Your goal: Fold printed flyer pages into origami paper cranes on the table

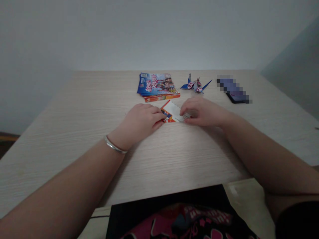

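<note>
A small folded sheet of printed paper (pixel 171 111), white with orange and blue edges, lies on the light wooden table (pixel 99 109) between my hands. My left hand (pixel 142 121), with a silver bangle at the wrist, has its fingers curled and pinches the paper's left edge. My right hand (pixel 201 112) presses and pinches the paper's right edge with fingertips together. Part of the paper is hidden under both hands.
A stack of colourful printed sheets (pixel 157 87) lies beyond the hands. Two folded paper cranes (pixel 196 85) stand to its right. A dark phone (pixel 235 97) lies farther right. The table's near edge runs just above my lap.
</note>
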Motion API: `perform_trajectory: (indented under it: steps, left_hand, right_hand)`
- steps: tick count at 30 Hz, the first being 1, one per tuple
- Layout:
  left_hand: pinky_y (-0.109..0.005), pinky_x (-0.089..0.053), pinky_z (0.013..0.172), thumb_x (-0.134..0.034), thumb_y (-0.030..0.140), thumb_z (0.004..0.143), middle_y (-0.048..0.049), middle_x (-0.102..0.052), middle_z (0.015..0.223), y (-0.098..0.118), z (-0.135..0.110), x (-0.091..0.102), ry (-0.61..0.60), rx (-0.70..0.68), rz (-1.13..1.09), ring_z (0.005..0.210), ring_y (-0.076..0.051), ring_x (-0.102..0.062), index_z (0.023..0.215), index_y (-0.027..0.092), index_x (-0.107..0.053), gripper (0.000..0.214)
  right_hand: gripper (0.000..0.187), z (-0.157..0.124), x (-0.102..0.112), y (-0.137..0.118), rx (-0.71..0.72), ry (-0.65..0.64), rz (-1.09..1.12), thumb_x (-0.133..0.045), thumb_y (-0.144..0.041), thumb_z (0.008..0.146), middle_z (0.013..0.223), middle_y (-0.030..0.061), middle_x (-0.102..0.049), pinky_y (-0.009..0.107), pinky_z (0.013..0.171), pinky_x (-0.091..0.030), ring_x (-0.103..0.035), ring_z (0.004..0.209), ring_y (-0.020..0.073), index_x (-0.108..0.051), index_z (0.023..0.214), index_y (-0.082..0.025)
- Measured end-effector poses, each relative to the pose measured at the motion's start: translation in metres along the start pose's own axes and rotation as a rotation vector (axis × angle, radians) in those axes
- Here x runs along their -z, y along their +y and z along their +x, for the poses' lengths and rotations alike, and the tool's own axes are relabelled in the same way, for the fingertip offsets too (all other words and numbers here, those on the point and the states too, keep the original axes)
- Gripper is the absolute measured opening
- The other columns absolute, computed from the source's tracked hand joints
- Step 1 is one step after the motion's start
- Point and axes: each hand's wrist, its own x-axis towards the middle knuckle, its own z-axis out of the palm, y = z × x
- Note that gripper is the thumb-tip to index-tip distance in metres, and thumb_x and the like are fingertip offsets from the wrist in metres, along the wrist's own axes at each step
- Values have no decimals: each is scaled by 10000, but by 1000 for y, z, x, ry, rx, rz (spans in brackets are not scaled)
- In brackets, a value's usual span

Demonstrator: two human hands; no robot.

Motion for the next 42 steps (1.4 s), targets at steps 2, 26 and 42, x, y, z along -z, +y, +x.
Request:
perform_trajectory:
  steps: [2, 26, 42]
  left_hand:
    - [-417, -547, 859, -510, 294, 1043, -111, -791, 1056, 2, 1, 2, 11, 12, 14, 967, -283, -731, 1073, 161, -782, 305]
    - [-399, -396, 694, -544, 295, 1000, -47, -730, 760, 18, 0, 6, 429, 141, 29, 704, -223, -643, 815, 196, -720, 274]
    - [-470, -416, 850, -517, 310, 1007, -55, -735, 831, 16, -4, 25, 301, 131, 86, 950, -286, -632, 776, 242, -691, 297]
  right_hand:
    - [199, 5, -6, -14, 20, 51, -67, -684, -286, 873, 995, 88, -787, 398, 904, -481, -694, 961, 258, -793, 1015, -198]
    - [119, 24, -33, -61, -96, 447, -327, -572, -202, 880, 876, 56, -735, 373, 822, -377, -627, 881, 232, -689, 865, -202]
    - [72, 16, -25, -51, -152, 432, -293, -607, -214, 848, 853, 44, -723, 390, 894, -384, -623, 883, 238, -671, 817, -226]
